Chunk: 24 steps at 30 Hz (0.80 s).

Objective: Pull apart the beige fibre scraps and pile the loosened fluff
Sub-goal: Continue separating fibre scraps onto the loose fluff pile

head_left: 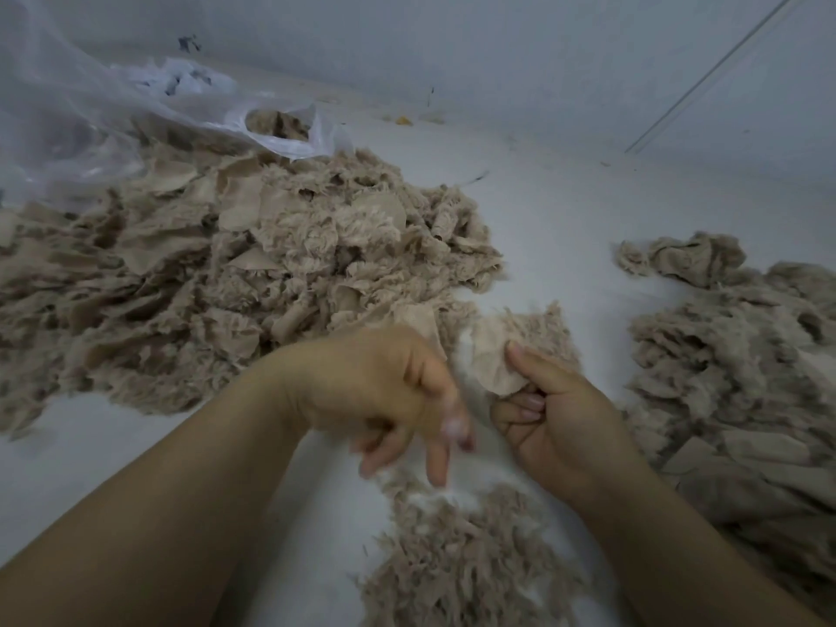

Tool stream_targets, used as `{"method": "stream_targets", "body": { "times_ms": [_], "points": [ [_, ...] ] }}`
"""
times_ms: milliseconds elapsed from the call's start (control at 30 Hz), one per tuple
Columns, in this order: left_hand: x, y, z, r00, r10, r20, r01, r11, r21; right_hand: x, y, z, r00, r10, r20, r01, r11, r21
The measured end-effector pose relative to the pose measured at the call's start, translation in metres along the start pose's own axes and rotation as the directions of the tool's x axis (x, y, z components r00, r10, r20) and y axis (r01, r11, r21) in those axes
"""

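Clearly this scrap (506,350) is light and limp: my right hand (556,423) pinches its backing edge, my blurred left hand (398,400) plucks pile, grip unclear.

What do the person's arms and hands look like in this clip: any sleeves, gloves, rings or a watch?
Both forearms are bare as far as the frame shows: no sleeves. The left hand and the right hand wear no gloves, and no ring, watch or bracelet is visible. Fingernails are short and unpainted on the right hand. The left hand's fingertips are motion-blurred, so detail there cannot be checked.
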<state>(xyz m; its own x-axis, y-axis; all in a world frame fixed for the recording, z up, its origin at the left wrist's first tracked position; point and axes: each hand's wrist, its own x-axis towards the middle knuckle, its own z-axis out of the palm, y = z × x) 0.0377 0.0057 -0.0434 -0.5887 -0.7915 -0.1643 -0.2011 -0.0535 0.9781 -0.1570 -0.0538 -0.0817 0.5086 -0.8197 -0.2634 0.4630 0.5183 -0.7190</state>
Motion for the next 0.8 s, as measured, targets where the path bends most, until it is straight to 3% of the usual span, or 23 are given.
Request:
{"method": "stream_targets", "body": {
  "times_ms": [33, 67, 133, 167, 200, 267, 367, 467, 533, 567, 600, 667, 700, 733, 800],
  "points": [
    [-0.003, 0.001, 0.002, 0.991, -0.056, 0.123, 0.046, 0.995, 0.090, 0.000, 0.001, 0.001, 1.000, -0.012, -0.018, 0.012, 1.000, -0.017],
    [-0.002, 0.002, 0.005, 0.988, -0.098, 0.122, 0.080, 0.986, 0.144, 0.000, 0.001, 0.001, 0.999, -0.020, -0.037, 0.019, 0.999, -0.028],
    [0.007, 0.002, 0.013, 0.981, -0.113, -0.156, 0.142, 0.973, 0.183, 0.001, 0.002, 0.001, 0.999, -0.015, -0.039, 0.014, 1.000, -0.014],
    [0.014, 0.001, 0.016, 0.925, -0.099, -0.367, 0.164, 0.975, 0.151, 0.001, 0.002, 0.000, 1.000, -0.007, -0.017, 0.007, 1.000, 0.002],
    [0.021, -0.002, 0.017, 0.826, -0.076, -0.558, 0.149, 0.985, 0.086, 0.002, 0.002, 0.000, 1.000, 0.002, 0.012, -0.003, 1.000, 0.015],
    [0.032, -0.006, 0.021, 0.665, -0.021, -0.747, 0.013, 1.000, -0.017, 0.002, 0.003, -0.001, 0.998, 0.010, 0.061, -0.011, 1.000, 0.008],
    [0.043, -0.012, 0.031, 0.611, 0.110, -0.784, -0.152, 0.988, 0.021, 0.001, 0.004, 0.000, 0.995, -0.009, 0.098, 0.015, 0.998, -0.066],
    [0.044, -0.014, 0.025, 0.468, 0.199, -0.861, -0.217, 0.970, 0.107, 0.001, 0.004, 0.001, 0.997, -0.016, 0.074, 0.022, 0.996, -0.082],
    [0.040, -0.012, 0.012, 0.366, 0.220, -0.904, -0.154, 0.973, 0.174, 0.002, 0.003, -0.001, 1.000, -0.002, 0.020, 0.003, 0.999, -0.032],
    [0.037, -0.012, 0.004, 0.337, 0.263, -0.904, -0.029, 0.963, 0.269, 0.003, 0.002, -0.002, 1.000, 0.009, 0.001, -0.009, 1.000, 0.003],
    [0.034, -0.012, -0.003, 0.370, 0.319, -0.873, 0.167, 0.901, 0.400, 0.004, 0.002, -0.003, 1.000, 0.021, -0.010, -0.021, 0.999, 0.041],
    [0.029, -0.011, -0.008, 0.547, 0.284, -0.787, 0.541, 0.598, 0.592, 0.005, 0.002, -0.004, 0.999, 0.043, -0.022, -0.041, 0.994, 0.105],
    [0.029, -0.011, -0.007, 0.571, 0.239, -0.785, 0.649, 0.455, 0.610, 0.006, 0.002, -0.004, 0.999, 0.048, -0.024, -0.044, 0.991, 0.125],
    [0.030, -0.009, -0.004, 0.559, 0.249, -0.791, 0.700, 0.369, 0.611, 0.006, 0.002, -0.004, 0.999, 0.047, -0.024, -0.043, 0.989, 0.140],
    [0.038, 0.000, 0.006, 0.547, 0.366, -0.753, 0.690, 0.311, 0.653, 0.007, 0.002, -0.005, 0.999, 0.041, -0.027, -0.036, 0.985, 0.168]
  ]
}}
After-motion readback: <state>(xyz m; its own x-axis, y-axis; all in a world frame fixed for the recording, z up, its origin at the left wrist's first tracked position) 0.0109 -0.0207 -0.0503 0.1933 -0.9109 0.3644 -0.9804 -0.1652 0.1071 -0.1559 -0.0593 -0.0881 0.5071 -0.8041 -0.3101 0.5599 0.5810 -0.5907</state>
